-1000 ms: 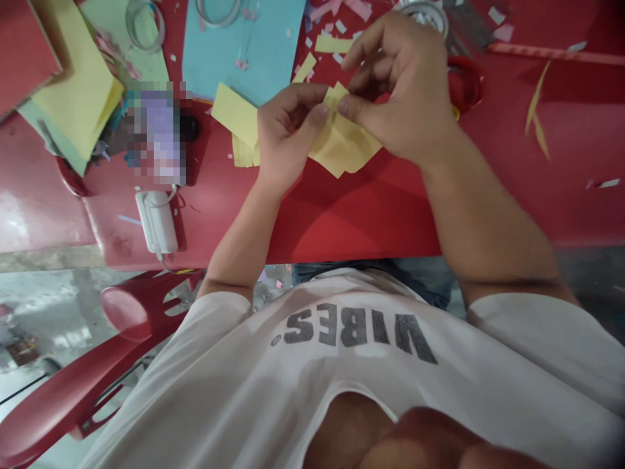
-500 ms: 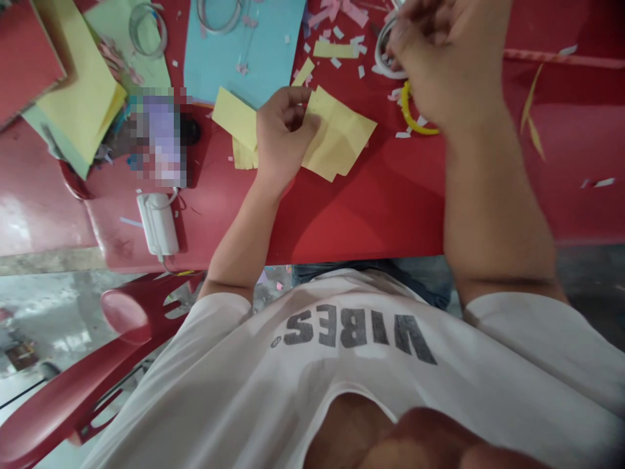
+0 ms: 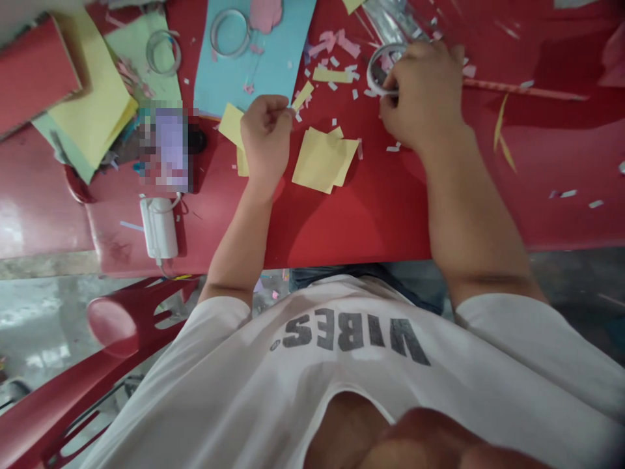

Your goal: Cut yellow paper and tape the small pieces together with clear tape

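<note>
Lying unheld now, the yellow papers (image 3: 319, 163) have left the left hand (image 3: 267, 138), its fingers pinched together at their ten o'clock, contents unclear; the right hand (image 3: 424, 88) grips the tape roll (image 3: 372, 78) at one.

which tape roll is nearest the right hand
The round whitish tape roll on the red table, at the right hand; another lies on blue paper, a third on green paper.

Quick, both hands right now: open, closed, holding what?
Left hand: curled closed beside a yellow strip; whether it pinches anything cannot be told.
Right hand: partly curled at the rim of the tape roll; firm grip cannot be told.
</note>
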A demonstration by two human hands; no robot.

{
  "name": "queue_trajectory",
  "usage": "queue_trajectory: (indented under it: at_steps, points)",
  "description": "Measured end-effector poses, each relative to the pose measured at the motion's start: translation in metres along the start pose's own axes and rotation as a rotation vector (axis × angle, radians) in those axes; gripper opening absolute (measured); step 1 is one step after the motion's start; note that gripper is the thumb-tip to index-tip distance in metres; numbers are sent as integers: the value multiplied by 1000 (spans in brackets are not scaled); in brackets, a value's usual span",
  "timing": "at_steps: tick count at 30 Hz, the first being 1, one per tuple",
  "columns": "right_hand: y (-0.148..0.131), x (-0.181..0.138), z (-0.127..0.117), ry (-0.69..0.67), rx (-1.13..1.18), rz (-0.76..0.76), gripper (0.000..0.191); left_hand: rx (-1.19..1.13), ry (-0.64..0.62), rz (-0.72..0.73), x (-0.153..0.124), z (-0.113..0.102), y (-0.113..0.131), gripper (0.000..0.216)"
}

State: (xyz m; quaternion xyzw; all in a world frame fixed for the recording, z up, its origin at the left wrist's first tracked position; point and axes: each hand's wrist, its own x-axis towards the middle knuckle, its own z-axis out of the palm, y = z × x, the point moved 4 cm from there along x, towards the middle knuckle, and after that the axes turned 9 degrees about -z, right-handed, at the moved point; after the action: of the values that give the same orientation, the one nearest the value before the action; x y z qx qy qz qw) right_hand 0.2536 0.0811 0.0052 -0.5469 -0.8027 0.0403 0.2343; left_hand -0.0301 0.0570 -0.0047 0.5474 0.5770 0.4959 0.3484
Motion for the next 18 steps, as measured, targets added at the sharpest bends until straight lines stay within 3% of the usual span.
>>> queue_trajectory:
  at_steps: [2, 6, 11, 18]
  points:
    - [-5, 0, -4, 70, 75, -45, 21, -136, -31, 57, -3, 5, 5, 33]
    - [-36, -6, -13, 122, 265, -216, 10, -148, -170, 236, -17, 19, 23, 52]
    - [-72, -16, -19, 93, 301, -346, 17, -172, -376, 261, -31, 32, 32, 62]
    - [-89, -23, -12, 57, 356, -378, 17, -70, -242, 150, -37, 27, 37, 60]
